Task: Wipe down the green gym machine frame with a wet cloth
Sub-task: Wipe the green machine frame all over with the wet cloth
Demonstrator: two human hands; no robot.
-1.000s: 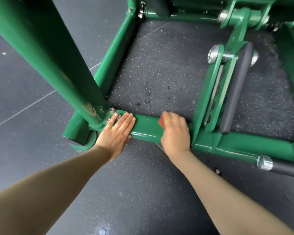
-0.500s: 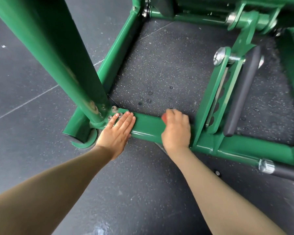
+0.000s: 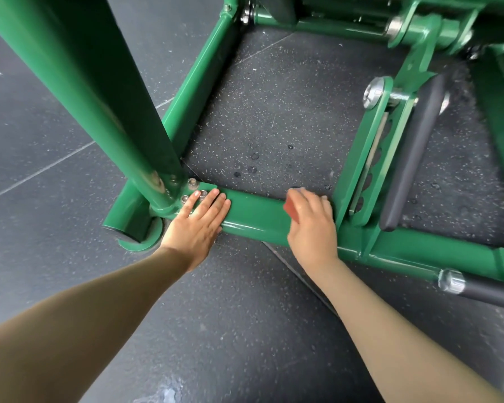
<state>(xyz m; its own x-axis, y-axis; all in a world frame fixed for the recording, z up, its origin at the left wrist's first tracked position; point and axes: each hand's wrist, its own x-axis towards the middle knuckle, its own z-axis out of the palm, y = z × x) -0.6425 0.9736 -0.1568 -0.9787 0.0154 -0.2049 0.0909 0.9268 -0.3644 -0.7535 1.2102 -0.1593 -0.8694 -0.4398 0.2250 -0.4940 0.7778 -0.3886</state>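
Base rail (image 3: 256, 215): left hand (image 3: 197, 225) laid flat at its bolted upright end. Red cloth (image 3: 291, 209) clamped under right hand (image 3: 312, 225), pressed mid-rail beside green bracket (image 3: 358, 181). Risk judged: knuckles struck against bracket; corner missed.

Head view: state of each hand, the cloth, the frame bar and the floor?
left hand: flat, fingers straight, resting on the bar near the bolts
right hand: curled round the cloth, pressing it on the bar
red cloth: mostly hidden under the right hand, one corner showing
bottom frame bar: glossy, lying on the floor
rubber floor: dotted with water drops inside the frame
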